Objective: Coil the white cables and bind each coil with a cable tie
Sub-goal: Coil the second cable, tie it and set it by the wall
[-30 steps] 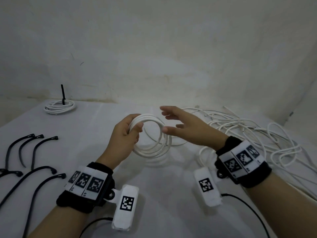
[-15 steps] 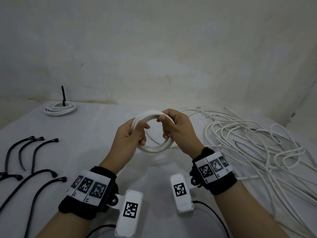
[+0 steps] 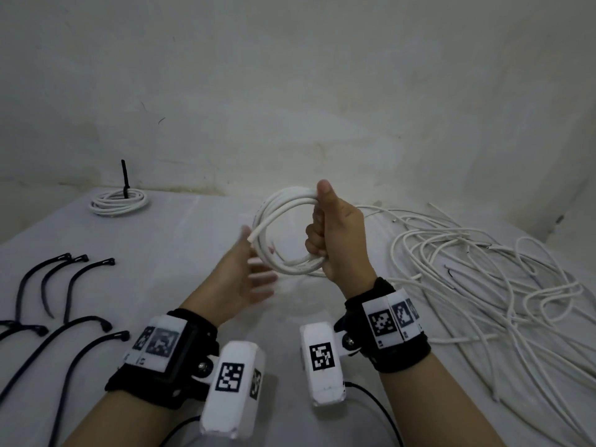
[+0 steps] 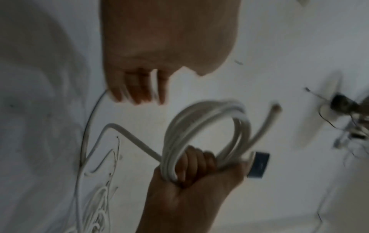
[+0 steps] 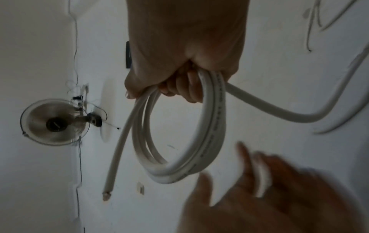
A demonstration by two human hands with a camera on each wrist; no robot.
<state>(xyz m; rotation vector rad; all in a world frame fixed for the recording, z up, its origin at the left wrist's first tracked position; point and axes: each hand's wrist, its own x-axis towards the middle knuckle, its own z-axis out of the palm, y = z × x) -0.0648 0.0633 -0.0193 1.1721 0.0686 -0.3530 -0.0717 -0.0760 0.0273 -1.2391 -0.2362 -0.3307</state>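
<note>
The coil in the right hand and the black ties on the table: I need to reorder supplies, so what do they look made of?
The coil: smooth white plastic-looking sheath, faintly glossy, printed along its side; the cut end shows something reddish, possibly copper. The black ties: matte, thin curved strips with a small head each, probably nylon, though too small to be sure.

My right hand (image 3: pixel 337 235) holds the coil (image 3: pixel 283 233) up above the table (image 3: pixel 180 246), my left hand (image 3: pixel 237 285) just beside it. Loose cables (image 3: pixel 477 279) sprawl to my right; cable ties (image 3: pixel 64 304) lie left, a tied coil (image 3: pixel 117 203) far behind them.
</note>
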